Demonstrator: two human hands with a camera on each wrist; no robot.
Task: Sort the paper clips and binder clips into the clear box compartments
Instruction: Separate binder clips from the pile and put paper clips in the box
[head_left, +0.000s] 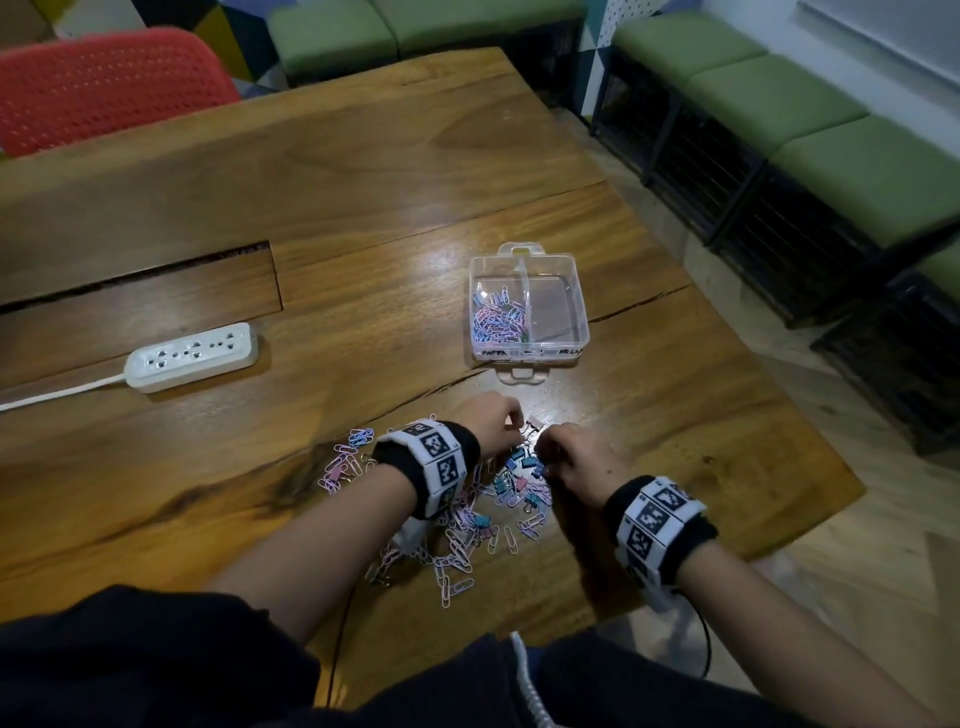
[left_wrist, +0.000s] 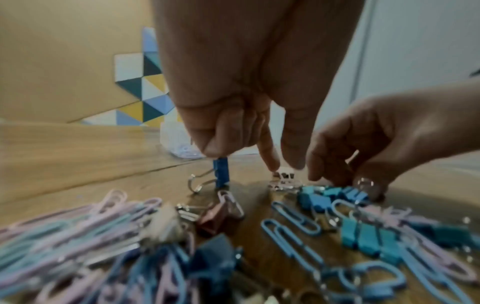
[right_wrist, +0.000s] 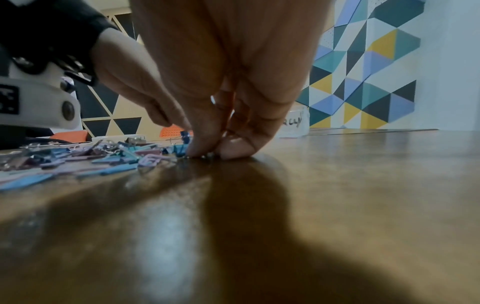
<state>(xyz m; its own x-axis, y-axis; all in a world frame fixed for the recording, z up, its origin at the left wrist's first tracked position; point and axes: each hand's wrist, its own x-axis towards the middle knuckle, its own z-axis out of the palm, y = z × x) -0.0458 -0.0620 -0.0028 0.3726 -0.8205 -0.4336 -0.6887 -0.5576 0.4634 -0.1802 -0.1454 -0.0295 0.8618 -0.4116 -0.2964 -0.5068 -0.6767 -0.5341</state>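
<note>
Pinching blue binder clip (left_wrist: 221, 172): left hand (head_left: 491, 418) | right hand (head_left: 574, 457) fingertips pinch small clip, pile's far edge

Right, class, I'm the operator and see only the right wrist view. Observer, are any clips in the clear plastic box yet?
Observer: Yes. The head view shows pink and blue paper clips in the left compartment of the clear plastic box.
Operator: And the right compartment?
Observer: It looks empty.
Operator: What is the left hand holding?
Observer: It pinches a dark blue binder clip, standing upright on the wooden table.
</note>
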